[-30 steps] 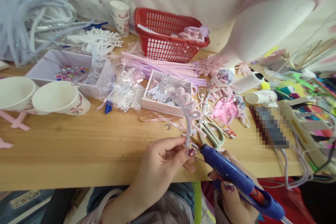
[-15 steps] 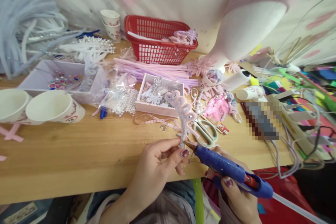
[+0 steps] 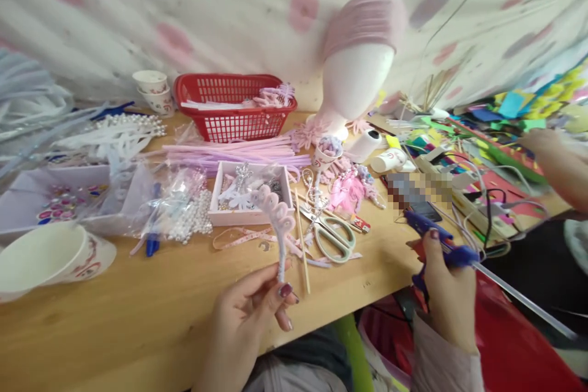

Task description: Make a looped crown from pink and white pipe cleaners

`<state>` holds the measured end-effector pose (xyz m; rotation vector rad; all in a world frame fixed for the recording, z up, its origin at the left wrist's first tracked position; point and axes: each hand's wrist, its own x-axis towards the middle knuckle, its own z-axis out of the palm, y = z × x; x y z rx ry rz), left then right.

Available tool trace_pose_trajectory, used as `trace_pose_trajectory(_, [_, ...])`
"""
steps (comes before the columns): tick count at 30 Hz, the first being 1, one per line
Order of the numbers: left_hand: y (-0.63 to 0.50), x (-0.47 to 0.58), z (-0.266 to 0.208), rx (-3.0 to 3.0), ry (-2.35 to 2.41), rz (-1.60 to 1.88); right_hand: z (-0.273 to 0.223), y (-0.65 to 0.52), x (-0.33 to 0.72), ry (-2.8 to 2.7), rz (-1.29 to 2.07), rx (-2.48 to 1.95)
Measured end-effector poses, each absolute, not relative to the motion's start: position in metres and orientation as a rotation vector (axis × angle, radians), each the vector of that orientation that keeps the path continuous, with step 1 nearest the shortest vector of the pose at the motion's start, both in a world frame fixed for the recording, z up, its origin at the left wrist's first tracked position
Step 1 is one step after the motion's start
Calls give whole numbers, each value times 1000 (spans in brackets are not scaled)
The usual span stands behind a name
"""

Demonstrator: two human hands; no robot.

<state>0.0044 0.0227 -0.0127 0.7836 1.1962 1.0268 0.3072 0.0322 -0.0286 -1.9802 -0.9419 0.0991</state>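
Between the thumb and fingers of my left hand (image 3: pixel 257 303) is the lower end of a curved pipe-cleaner piece (image 3: pixel 278 220), pale lilac with pink loops along one side. It stands upright above the table's front part. My right hand (image 3: pixel 443 285) is wrapped round the handle of a blue hot glue gun (image 3: pixel 429 226), held off to the right near the table edge. A clear glue stick (image 3: pixel 523 300) juts from the gun's back. Scissors with pale green handles (image 3: pixel 335 237) and a thin wooden stick (image 3: pixel 302 245) lie just beyond my left hand.
Behind stand a white box of trinkets (image 3: pixel 250 215), a red basket (image 3: pixel 236 125) and a white mannequin head (image 3: pixel 356 76). Paper cups (image 3: pixel 94 254) and pearl beads (image 3: pixel 195 217) are at left. A phone (image 3: pixel 418 199), power strip and another person's hand (image 3: pixel 546 150) are at right.
The glue gun has moved right, away from the pipe-cleaner piece, whose held end its nozzle was at. My left hand still grips the piece. The view has shifted, and another person's hand shows at right.
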Motion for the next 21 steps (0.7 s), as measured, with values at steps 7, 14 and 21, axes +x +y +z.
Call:
trace_pose_trajectory(7, [20, 7, -6, 693, 1248, 1083, -42, 59, 323, -1122, 156, -2059])
trace_pose_trajectory(14, [23, 10, -4, 643, 1246, 1100, -35, 49, 312, -1235, 180, -2151])
trace_pose_trajectory(21, [23, 7, -7, 679, 1199, 1088, 4, -21, 312, -1317, 256, -2372])
